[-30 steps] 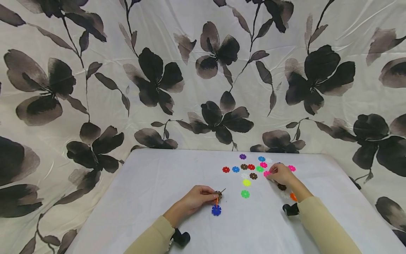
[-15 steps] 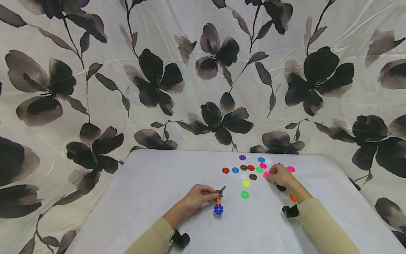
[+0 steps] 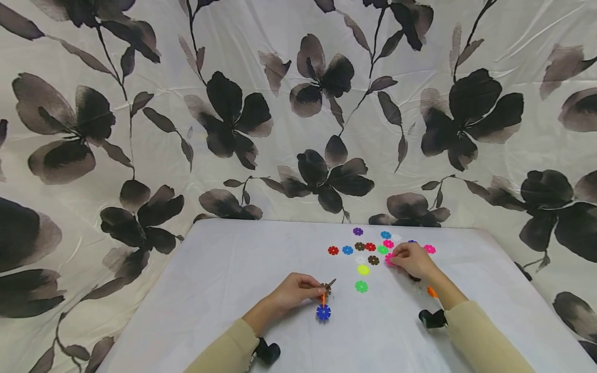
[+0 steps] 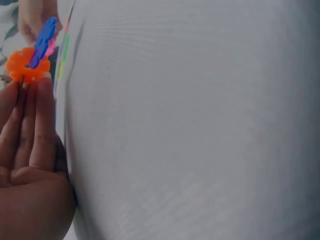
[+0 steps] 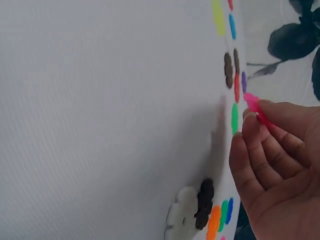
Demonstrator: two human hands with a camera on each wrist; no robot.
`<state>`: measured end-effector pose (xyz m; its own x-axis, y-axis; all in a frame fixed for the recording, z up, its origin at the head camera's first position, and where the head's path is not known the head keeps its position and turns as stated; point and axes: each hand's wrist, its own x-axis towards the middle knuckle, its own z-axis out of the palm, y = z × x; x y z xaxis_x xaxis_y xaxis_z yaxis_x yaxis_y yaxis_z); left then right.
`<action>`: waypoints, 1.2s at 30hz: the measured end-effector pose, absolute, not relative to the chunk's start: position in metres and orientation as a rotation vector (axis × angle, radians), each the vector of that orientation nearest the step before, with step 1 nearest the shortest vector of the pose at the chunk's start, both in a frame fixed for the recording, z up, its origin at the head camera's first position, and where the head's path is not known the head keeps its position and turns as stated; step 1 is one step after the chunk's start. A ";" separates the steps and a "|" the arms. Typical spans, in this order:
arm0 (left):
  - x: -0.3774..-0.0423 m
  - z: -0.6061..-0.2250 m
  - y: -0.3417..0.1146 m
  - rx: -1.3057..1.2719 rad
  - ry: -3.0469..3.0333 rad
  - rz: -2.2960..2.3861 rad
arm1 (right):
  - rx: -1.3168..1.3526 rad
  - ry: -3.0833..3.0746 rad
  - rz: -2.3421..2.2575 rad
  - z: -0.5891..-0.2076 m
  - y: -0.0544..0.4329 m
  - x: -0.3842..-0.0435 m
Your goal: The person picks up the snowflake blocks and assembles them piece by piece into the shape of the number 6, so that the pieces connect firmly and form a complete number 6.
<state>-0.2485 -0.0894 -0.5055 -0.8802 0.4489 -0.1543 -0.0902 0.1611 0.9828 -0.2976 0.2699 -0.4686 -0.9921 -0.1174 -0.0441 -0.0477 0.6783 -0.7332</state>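
My left hand pinches a small joined cluster of notched plastic snowflake discs above the table. It includes a brown disc at the fingertips, an orange disc seen nearly edge-on in the head view, and a blue disc hanging lowest. Another brownish piece sticks out at the top. Between thumb and fingers, my right hand holds a pink disc. In the right wrist view that disc is off the table, with a shadow below. The fingers partly cover it.
Loose discs lie at the table's back right, among them yellow, green, purple and red. White and dark brown discs lie near the right hand. A floral cloth hangs behind the white table.
The right hand has shifted slightly left with the pink disc. The left hand has moved a little right, and its cluster has turned, swinging the blue disc rightward.
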 end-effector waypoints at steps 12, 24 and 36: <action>-0.247 -0.508 -0.089 0.330 2.055 1.749 | -0.232 2.536 -1.504 -0.467 0.242 -0.279; -0.246 -0.504 -0.088 0.389 2.109 1.711 | -0.461 2.283 -1.626 -0.475 0.210 -0.265; -0.250 -0.501 -0.090 0.447 2.108 1.669 | -0.521 2.309 -1.615 -0.473 0.183 -0.258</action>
<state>-0.2499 -0.0903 -0.5015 -0.8632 0.4904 -0.1201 -0.0043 0.2307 0.9730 -0.2583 0.1827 -0.4733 -0.8971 -0.4414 -0.0191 -0.1335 0.3120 -0.9407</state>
